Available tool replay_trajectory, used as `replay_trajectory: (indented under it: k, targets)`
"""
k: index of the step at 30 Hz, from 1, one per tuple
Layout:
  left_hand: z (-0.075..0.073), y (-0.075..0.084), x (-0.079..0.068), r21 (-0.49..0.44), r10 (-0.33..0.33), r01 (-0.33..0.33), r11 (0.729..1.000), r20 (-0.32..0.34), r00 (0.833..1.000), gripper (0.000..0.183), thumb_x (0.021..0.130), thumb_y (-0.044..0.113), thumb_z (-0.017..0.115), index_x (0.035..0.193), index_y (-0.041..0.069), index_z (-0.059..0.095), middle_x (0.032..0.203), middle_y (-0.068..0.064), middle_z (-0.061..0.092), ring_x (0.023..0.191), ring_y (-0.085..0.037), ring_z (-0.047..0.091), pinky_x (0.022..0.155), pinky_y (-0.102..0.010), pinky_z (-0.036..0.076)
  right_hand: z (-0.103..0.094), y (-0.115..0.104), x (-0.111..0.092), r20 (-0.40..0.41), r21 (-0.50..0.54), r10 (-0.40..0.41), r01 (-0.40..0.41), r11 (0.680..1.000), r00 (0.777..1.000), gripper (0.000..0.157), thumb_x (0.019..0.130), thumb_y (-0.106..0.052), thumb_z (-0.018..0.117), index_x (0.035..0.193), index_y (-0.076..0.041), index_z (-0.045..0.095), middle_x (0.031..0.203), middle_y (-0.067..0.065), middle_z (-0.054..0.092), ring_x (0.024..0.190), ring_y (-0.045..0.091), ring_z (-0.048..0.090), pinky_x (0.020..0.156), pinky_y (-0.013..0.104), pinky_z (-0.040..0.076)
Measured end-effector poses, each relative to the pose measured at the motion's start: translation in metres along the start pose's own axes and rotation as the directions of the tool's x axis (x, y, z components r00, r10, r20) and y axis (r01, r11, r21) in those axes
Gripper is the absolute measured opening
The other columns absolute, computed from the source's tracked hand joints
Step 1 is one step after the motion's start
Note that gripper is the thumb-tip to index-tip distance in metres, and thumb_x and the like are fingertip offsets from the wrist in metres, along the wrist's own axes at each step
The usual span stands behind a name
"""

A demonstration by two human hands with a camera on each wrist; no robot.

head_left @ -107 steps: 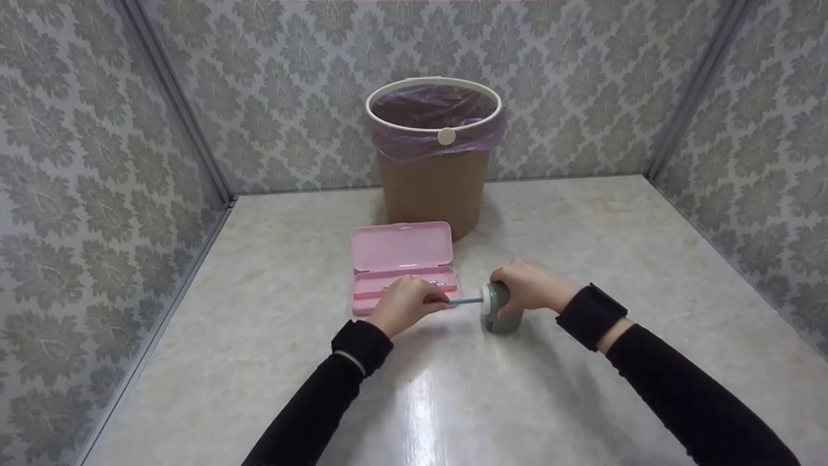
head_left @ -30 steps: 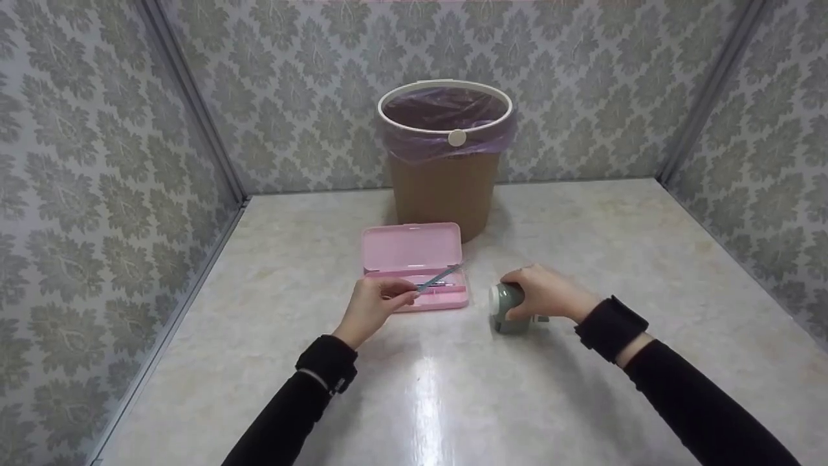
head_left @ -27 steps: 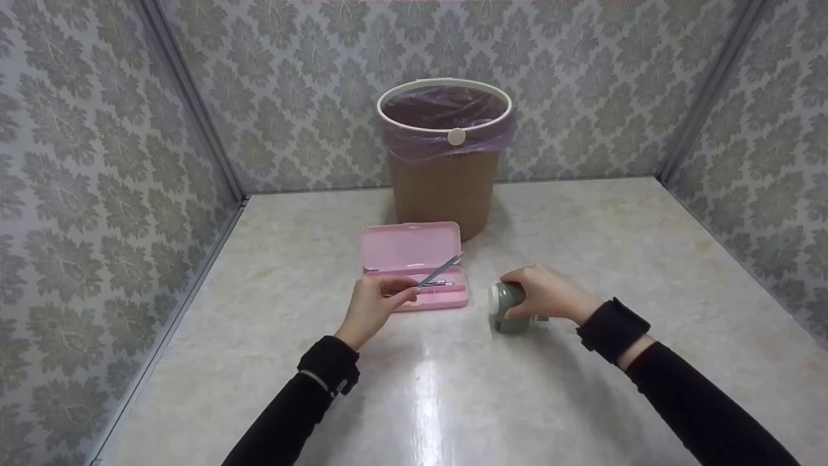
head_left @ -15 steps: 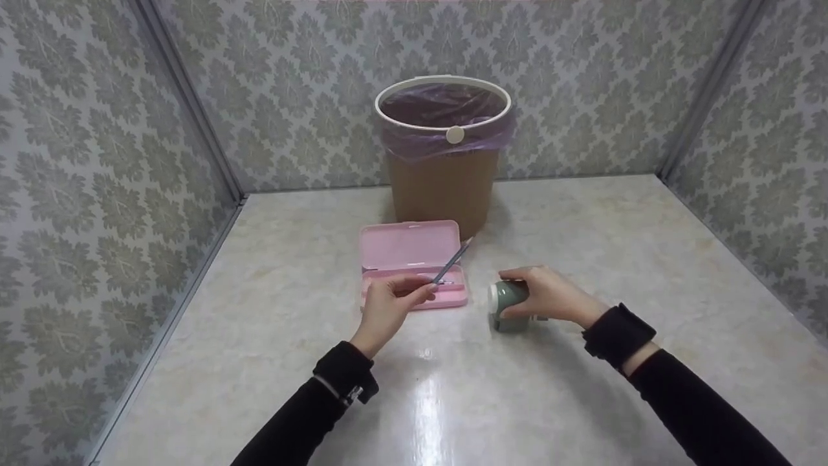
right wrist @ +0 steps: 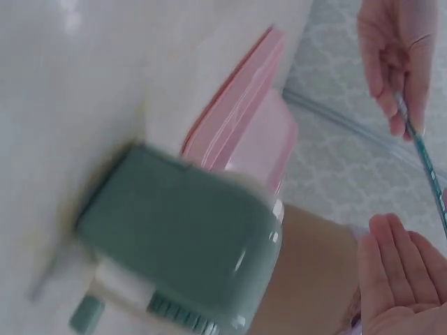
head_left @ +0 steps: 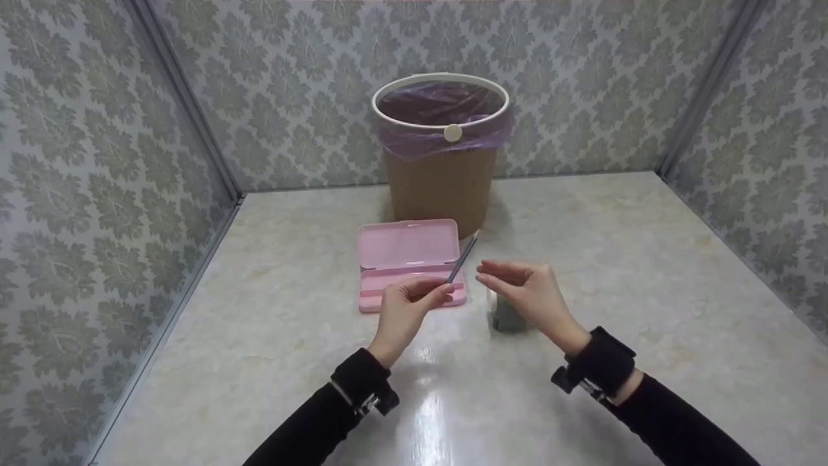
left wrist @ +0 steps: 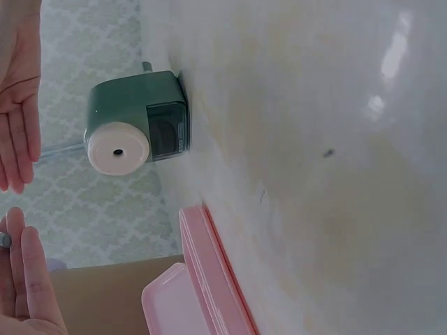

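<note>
My left hand (head_left: 402, 317) pinches a slim grey-blue pencil (head_left: 460, 260) between thumb and fingers, its far end slanting up to the right. The right wrist view shows the pencil (right wrist: 421, 153) as teal and patterned. My right hand (head_left: 535, 294) holds nothing. Its fingers are extended toward the pencil, a little apart from it. Below and partly hidden behind that hand stands a green pencil sharpener (head_left: 510, 317). In the left wrist view, the sharpener (left wrist: 129, 105) shows a round white front with a small hole and a dark see-through drawer.
A pink pencil case (head_left: 409, 246) lies open on the table (head_left: 291, 272), left of the sharpener. Behind it stands a brown bin (head_left: 440, 184) with a purple liner. Patterned panels (head_left: 310, 97) enclose the table at the back and sides. Small dark specks (left wrist: 329, 153) dot the tabletop.
Earlier the pencil was in the sharpener's hole; my left hand pulled it out and turned it upward. My right hand has just let go of the sharpener and moved toward the pencil.
</note>
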State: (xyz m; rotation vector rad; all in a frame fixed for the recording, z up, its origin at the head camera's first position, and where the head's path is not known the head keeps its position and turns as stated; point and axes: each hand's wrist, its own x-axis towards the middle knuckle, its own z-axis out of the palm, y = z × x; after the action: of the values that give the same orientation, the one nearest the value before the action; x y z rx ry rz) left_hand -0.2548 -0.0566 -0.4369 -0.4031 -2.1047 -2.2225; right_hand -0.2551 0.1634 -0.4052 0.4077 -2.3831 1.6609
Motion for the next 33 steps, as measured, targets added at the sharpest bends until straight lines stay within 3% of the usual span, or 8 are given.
replay_trajectory:
  k: [3, 6, 11, 17, 23, 27, 30, 33]
  targets:
    - [0.004, -0.001, -0.001, -0.044, 0.008, -0.007, 0.999, 0.02, 1.0, 0.026, 0.091, 0.009, 0.075, 0.113, -0.006, 0.075, 0.109, -0.028, 0.075, 0.09, -0.015, 0.079, 0.089, -0.035, 0.063, 0.012, -0.005, -0.003, -0.042, 0.088, 0.103, -0.099, 0.991, 0.994, 0.032, 0.088, -0.018, 0.081, 0.116, -0.003, 0.077, 0.113, 0.013, 0.078, 0.098, -0.001, 0.073, 0.086, 0.013, 0.056]
    - [0.007, -0.003, -0.002, -0.047, 0.011, -0.009, 0.999, 0.033, 0.999, 0.026, 0.091, 0.007, 0.075, 0.113, -0.007, 0.075, 0.107, -0.028, 0.076, 0.087, -0.012, 0.078, 0.088, -0.033, 0.063, 0.02, -0.007, -0.005, -0.07, 0.133, 0.163, -0.153, 0.979, 0.984, 0.032, 0.086, -0.02, 0.083, 0.114, -0.004, 0.078, 0.111, 0.011, 0.079, 0.096, -0.001, 0.073, 0.087, 0.014, 0.056]
    - [0.009, -0.003, -0.005, -0.008, 0.006, -0.005, 1.0, 0.04, 0.999, 0.025, 0.091, 0.008, 0.076, 0.112, -0.006, 0.075, 0.101, -0.019, 0.079, 0.084, -0.011, 0.077, 0.086, -0.031, 0.063, 0.028, -0.009, -0.006, -0.094, 0.183, 0.196, -0.177, 0.967, 0.976, 0.027, 0.086, -0.017, 0.083, 0.108, -0.002, 0.08, 0.102, 0.01, 0.081, 0.089, 0.004, 0.075, 0.083, 0.018, 0.057]
    - [0.008, -0.001, -0.006, 0.015, 0.02, -0.021, 1.0, 0.048, 0.999, 0.024, 0.091, 0.008, 0.075, 0.112, -0.005, 0.076, 0.102, -0.021, 0.079, 0.087, -0.013, 0.077, 0.085, -0.028, 0.063, 0.03, -0.009, -0.005, -0.085, 0.212, 0.2, -0.179, 0.961, 0.976, 0.025, 0.087, -0.016, 0.082, 0.107, -0.001, 0.079, 0.1, 0.01, 0.081, 0.086, 0.005, 0.076, 0.083, 0.019, 0.058]
    - [0.007, -0.002, -0.005, 0.052, 0.035, -0.039, 0.998, 0.079, 0.996, 0.025, 0.09, 0.008, 0.077, 0.113, -0.001, 0.076, 0.107, -0.02, 0.079, 0.094, -0.018, 0.078, 0.088, -0.027, 0.062, 0.029, -0.009, -0.004, -0.103, 0.152, 0.143, -0.126, 0.98, 0.984, 0.024, 0.085, -0.016, 0.084, 0.103, -0.002, 0.08, 0.096, 0.011, 0.081, 0.084, 0.005, 0.073, 0.08, 0.019, 0.057]
    - [0.005, 0.0, -0.005, 0.098, 0.053, -0.063, 0.993, 0.096, 0.994, 0.027, 0.089, 0.011, 0.079, 0.114, 0.002, 0.077, 0.109, -0.017, 0.079, 0.094, -0.012, 0.077, 0.088, -0.026, 0.061, 0.027, -0.008, -0.003, -0.091, 0.118, 0.079, -0.068, 0.991, 0.993, 0.021, 0.085, -0.013, 0.083, 0.102, 0.0, 0.079, 0.096, 0.015, 0.08, 0.081, 0.002, 0.072, 0.076, 0.017, 0.056]
    - [0.002, 0.004, -0.005, 0.132, 0.057, -0.069, 0.989, 0.095, 0.994, 0.028, 0.088, 0.012, 0.08, 0.115, 0.004, 0.077, 0.11, -0.016, 0.079, 0.094, -0.01, 0.077, 0.087, -0.025, 0.061, 0.025, -0.008, -0.005, -0.059, 0.048, -0.023, 0.026, 0.998, 0.998, 0.018, 0.085, -0.009, 0.082, 0.101, 0.0, 0.08, 0.096, 0.016, 0.08, 0.08, 0.0, 0.072, 0.076, 0.016, 0.057]
    - [-0.002, 0.009, -0.005, 0.153, 0.059, -0.076, 0.985, 0.107, 0.992, 0.032, 0.087, 0.014, 0.081, 0.116, 0.002, 0.076, 0.111, -0.016, 0.079, 0.099, -0.015, 0.077, 0.088, -0.024, 0.061, 0.022, -0.006, -0.007, 0.002, -0.062, -0.185, 0.185, 0.981, 0.983, 0.016, 0.085, -0.006, 0.081, 0.1, -0.002, 0.08, 0.095, 0.014, 0.081, 0.083, 0.007, 0.075, 0.079, 0.02, 0.06]
